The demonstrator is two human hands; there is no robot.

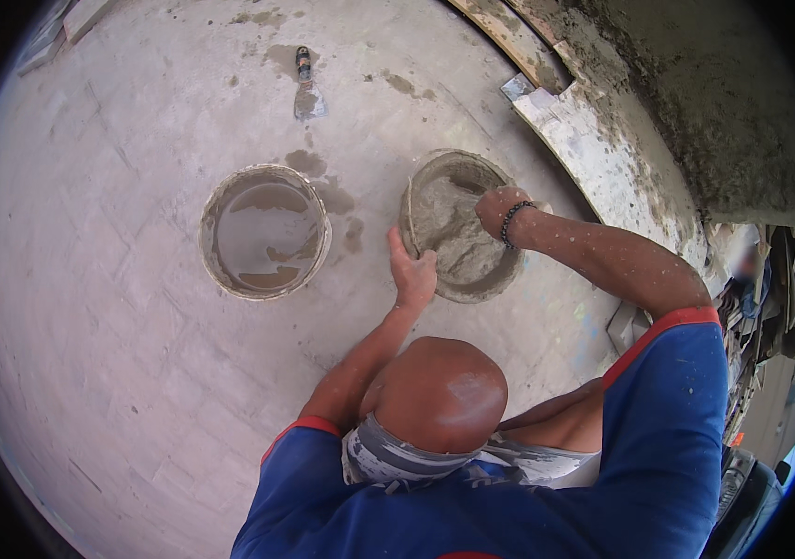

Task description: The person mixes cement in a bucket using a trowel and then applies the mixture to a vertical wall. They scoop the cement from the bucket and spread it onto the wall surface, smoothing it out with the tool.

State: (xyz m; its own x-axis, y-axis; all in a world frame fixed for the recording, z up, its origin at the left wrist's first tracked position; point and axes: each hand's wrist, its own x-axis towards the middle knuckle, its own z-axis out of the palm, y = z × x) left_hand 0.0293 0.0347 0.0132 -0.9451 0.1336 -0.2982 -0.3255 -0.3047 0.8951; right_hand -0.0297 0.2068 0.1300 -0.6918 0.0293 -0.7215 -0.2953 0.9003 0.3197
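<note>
On the left, a round bucket (267,295) of greyish liquid stands on the pale floor (118,354). Farther out, slightly right of it, a scraper (308,90) lies flat, its dark handle pointing away. Next, the left hand (413,274) has its fingers gripping the near-left rim of the mortar bucket (407,207), which holds wet grey mortar (444,219). Above that mortar, the right hand (502,211) has its fingers curled closed; whether around a tool, I cannot tell. Rightmost, a mortar-spattered pale board (567,135) lies near.
</note>
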